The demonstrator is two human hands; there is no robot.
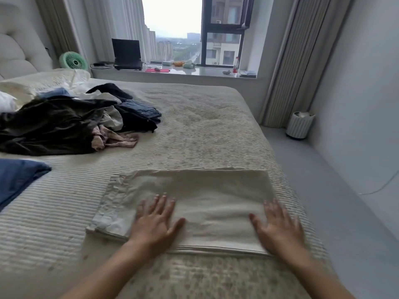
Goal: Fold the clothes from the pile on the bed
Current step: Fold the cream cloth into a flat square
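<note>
Palms flat, we press our left hand (154, 223) and right hand (278, 226), each grip wide, on the folded beige garment (194, 197) near the pile (71, 117) on the bed (205, 126).

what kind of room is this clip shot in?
Almost certainly a home bedroom, high up in an apartment block: a bed with a padded headboard, a pile of clothes on it, and a curtained window overlooking towers.

I count one folded beige garment (194, 203) at the near edge of the bed (211, 130), under my two hands: left (154, 221), right (280, 227). One pile of unfolded clothes (64, 124) sits at the left edge, and one blue piece (17, 178) below it.
</note>
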